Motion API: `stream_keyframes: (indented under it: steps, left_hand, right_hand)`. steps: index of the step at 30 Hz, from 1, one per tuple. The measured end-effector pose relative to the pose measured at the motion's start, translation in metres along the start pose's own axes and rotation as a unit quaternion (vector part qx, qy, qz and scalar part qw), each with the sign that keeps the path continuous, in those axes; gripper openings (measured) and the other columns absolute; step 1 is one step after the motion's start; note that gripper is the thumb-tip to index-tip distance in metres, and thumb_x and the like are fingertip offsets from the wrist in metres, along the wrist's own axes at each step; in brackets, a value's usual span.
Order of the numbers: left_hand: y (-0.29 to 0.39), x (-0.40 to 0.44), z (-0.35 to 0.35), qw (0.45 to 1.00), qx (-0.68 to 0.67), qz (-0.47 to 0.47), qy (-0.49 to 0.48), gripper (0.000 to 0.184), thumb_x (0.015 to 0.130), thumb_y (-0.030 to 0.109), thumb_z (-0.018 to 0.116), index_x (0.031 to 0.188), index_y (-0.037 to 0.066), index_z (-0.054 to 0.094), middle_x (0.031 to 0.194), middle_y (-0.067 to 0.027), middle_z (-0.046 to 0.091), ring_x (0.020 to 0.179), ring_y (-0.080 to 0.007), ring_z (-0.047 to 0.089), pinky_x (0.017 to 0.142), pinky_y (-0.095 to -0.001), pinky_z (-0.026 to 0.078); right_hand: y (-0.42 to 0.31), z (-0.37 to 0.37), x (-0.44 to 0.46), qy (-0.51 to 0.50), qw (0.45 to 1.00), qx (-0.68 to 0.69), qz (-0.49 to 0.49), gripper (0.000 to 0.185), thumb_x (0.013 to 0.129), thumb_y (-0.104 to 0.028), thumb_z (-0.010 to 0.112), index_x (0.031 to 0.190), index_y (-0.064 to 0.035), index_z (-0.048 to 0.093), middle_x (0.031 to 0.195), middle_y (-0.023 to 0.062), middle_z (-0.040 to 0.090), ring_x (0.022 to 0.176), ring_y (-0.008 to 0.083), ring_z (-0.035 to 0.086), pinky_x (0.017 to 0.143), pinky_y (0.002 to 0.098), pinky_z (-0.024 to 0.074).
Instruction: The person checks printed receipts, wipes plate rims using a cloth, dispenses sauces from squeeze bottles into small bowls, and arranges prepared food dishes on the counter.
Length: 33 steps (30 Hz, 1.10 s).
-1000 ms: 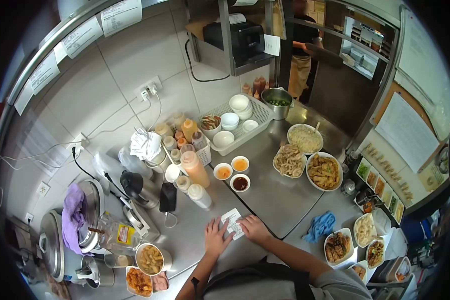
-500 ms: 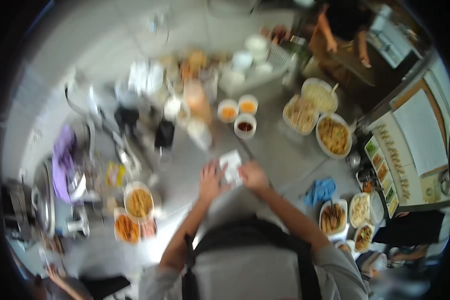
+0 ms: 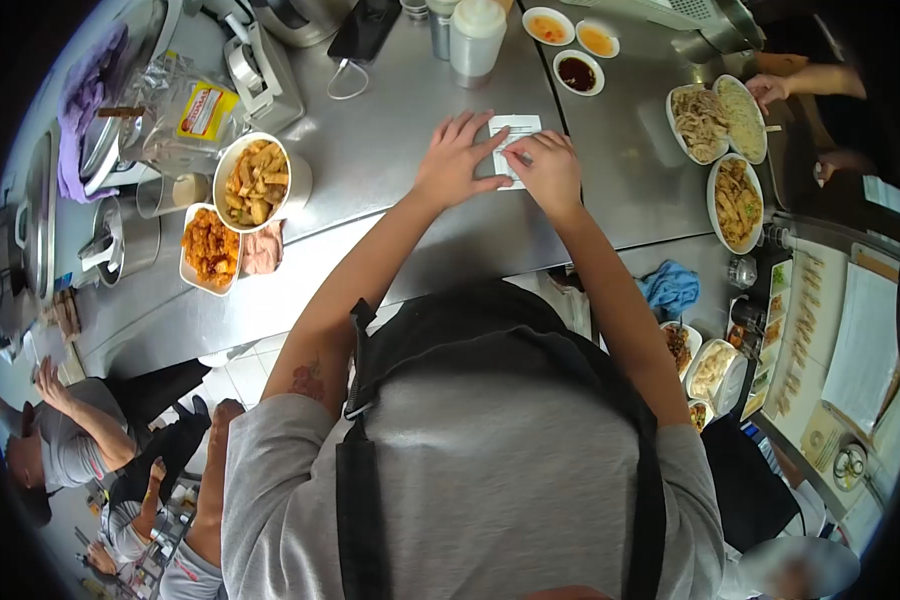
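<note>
A white printed paper slip (image 3: 511, 127) lies flat on the steel counter (image 3: 400, 245) in front of me. My left hand (image 3: 453, 163) is open, fingers spread flat on the steel at the slip's left side, with the fingertips at its edge. Over the slip's right half, my right hand (image 3: 550, 172) has its thumb and fingers pinched together, touching the paper. I cannot make out whether something small is between them. Beyond the slip stands a white-topped squeeze bottle (image 3: 477, 45).
At left are a tub of potato pieces (image 3: 255, 185) and a tray of orange fried food (image 3: 210, 247). Sauce bowls (image 3: 578, 73) sit at the back. Food dishes (image 3: 735, 205), a blue cloth (image 3: 670, 287) and another person's hand (image 3: 767, 92) are at right. A phone (image 3: 363, 28) lies behind.
My view has tilted and sharpened, so the counter sits higher in it. My right hand has shifted from the slip's right edge onto its face, fingers pinched. My left hand stays beside it.
</note>
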State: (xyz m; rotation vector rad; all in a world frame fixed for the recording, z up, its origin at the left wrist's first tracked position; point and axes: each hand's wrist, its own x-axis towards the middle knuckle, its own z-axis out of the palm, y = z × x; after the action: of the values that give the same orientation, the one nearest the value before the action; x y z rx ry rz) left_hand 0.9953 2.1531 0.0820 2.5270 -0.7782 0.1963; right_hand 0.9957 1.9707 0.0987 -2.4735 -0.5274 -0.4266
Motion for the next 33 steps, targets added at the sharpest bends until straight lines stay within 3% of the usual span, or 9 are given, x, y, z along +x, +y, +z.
stream_keyframes:
  steps: [4,8,11,15,24,33]
  left_hand:
    - [-0.002,0.000,0.000,1.000,-0.001,0.004,0.007,0.070,0.072,0.056,0.065,0.131,0.021,0.051,0.140,-0.0085,0.037,0.129,-0.0335,0.033,0.107,-0.0489,0.024]
    - [-0.002,-0.001,0.002,1.000,-0.002,0.003,0.017,0.069,0.071,0.056,0.066,0.129,0.020,0.053,0.140,-0.0083,0.038,0.129,-0.0330,0.034,0.106,-0.0485,0.026]
    - [-0.003,-0.003,0.002,1.000,-0.003,0.004,0.020,0.070,0.071,0.056,0.065,0.130,0.020,0.053,0.140,-0.0085,0.037,0.129,-0.0329,0.034,0.106,-0.0486,0.026]
    - [-0.003,-0.002,0.003,1.000,0.001,0.002,0.015,0.070,0.071,0.058,0.065,0.130,0.021,0.052,0.140,-0.0087,0.037,0.129,-0.0325,0.033,0.106,-0.0489,0.026]
    - [-0.006,-0.002,0.005,1.000,0.003,0.006,0.007,0.071,0.072,0.057,0.064,0.133,0.024,0.050,0.142,-0.0085,0.035,0.129,-0.0340,0.033,0.107,-0.0499,0.024]
    - [-0.004,-0.002,0.006,1.000,0.001,-0.001,0.012,0.071,0.072,0.057,0.065,0.133,0.025,0.050,0.142,-0.0083,0.035,0.129,-0.0334,0.033,0.108,-0.0495,0.024]
  right_hand:
    - [-0.004,0.008,0.005,0.000,0.998,-0.014,-0.056,0.008,0.068,-0.015,0.069,0.068,-0.0105,0.062,0.070,0.0040,0.063,0.079,0.0234,0.060,0.079,0.0363,0.0442]
    - [0.024,-0.017,-0.002,-0.058,0.998,-0.039,-0.006,0.007,0.067,-0.010,0.068,0.068,-0.0095,0.061,0.070,0.0047,0.063,0.076,0.0244,0.059,0.079,0.0387,0.0438]
    - [0.034,-0.024,-0.005,-0.048,0.998,-0.049,0.013,0.007,0.069,-0.011,0.070,0.070,-0.0092,0.063,0.071,0.0035,0.063,0.071,0.0234,0.060,0.073,0.0357,0.0447]
    - [0.000,-0.018,-0.003,-0.069,0.992,0.043,0.098,0.011,0.072,-0.012,0.071,0.075,-0.0072,0.062,0.075,0.0056,0.063,0.067,0.0246,0.060,0.065,0.0339,0.0472]
    - [-0.008,0.001,0.000,-0.048,0.998,0.028,-0.014,0.010,0.072,-0.012,0.069,0.073,-0.0071,0.060,0.074,0.0056,0.062,0.068,0.0257,0.060,0.066,0.0355,0.0472]
    - [0.020,-0.019,-0.007,-0.063,0.996,0.025,0.053,0.009,0.066,-0.007,0.068,0.070,-0.0071,0.060,0.071,0.0060,0.061,0.071,0.0260,0.059,0.068,0.0369,0.0471]
